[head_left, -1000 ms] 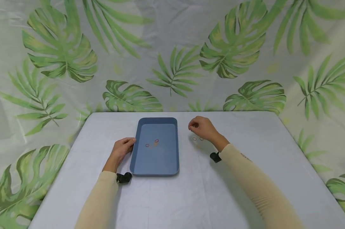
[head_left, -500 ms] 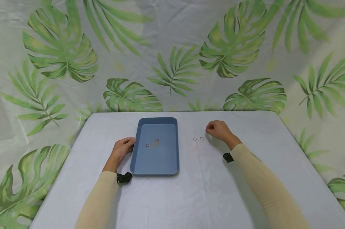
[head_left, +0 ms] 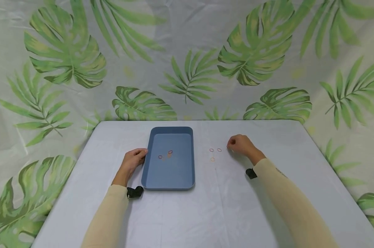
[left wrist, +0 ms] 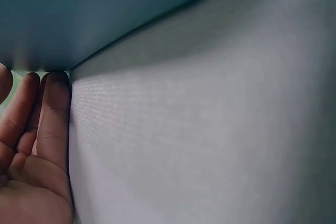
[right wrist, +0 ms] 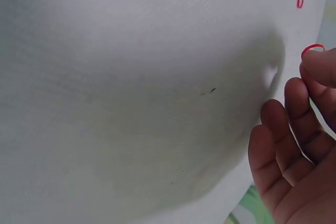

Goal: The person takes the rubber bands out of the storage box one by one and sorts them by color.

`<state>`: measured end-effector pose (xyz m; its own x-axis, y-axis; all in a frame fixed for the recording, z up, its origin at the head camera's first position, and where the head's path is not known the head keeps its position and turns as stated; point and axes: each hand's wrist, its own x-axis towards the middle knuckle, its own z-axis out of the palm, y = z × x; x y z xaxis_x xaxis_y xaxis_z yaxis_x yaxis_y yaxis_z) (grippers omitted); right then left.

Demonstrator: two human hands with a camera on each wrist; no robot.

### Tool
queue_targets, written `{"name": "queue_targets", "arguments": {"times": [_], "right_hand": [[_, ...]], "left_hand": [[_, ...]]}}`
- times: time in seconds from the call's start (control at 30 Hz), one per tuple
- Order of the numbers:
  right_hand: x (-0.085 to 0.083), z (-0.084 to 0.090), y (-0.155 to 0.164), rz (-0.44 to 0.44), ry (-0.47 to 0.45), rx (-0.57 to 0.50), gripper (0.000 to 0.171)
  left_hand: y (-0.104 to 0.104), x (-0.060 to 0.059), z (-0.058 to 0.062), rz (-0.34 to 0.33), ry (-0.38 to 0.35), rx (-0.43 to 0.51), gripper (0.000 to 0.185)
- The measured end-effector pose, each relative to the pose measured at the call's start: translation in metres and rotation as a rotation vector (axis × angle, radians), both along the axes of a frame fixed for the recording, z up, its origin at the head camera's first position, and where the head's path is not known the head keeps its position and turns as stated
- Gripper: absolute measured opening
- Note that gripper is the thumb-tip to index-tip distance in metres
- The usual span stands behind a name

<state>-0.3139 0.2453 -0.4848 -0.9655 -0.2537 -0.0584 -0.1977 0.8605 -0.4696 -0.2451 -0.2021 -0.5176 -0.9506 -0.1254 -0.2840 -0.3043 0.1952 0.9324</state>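
Observation:
My left hand (head_left: 133, 160) rests at the left side of a blue rectangular tray (head_left: 171, 175). Up close in the left wrist view, its extended fingers (left wrist: 52, 124) touch the tray's outer wall. Several small thin rubber bands, reddish (head_left: 160, 157) and orange (head_left: 169, 156), lie inside the tray. Right of it my right hand (head_left: 241, 145) is low over the cloth. Thumb and index finger pinch a red rubber band (right wrist: 305, 49), while the other fingers are loosely bent. Just left of that hand, two red bands (head_left: 219, 150) and an orange band (head_left: 213, 159) lie on the table.
White cloth covers the table (head_left: 187, 220). Behind it hangs a leaf-patterned curtain (head_left: 187, 79). Small black cameras sit at the left wrist (head_left: 135, 192) and the right wrist (head_left: 251, 173).
My right hand has moved right, away from the tray, and lower toward the cloth, uncovering the bands lying there. The left hand and tray have stayed in place.

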Motion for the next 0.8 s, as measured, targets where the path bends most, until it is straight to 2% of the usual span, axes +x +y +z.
{"name": "queue_targets", "arguments": {"times": [0.5,0.8], "right_hand": [[0.003,-0.009,-0.003,0.012,0.091,0.081,0.011],[0.001,-0.015,-0.002,-0.025,0.082,0.096,0.014]], "left_hand": [[0.001,-0.001,-0.004,0.012,0.009,0.008,0.044],[0.002,-0.001,-0.004,0.024,0.012,0.003,0.044]]}}
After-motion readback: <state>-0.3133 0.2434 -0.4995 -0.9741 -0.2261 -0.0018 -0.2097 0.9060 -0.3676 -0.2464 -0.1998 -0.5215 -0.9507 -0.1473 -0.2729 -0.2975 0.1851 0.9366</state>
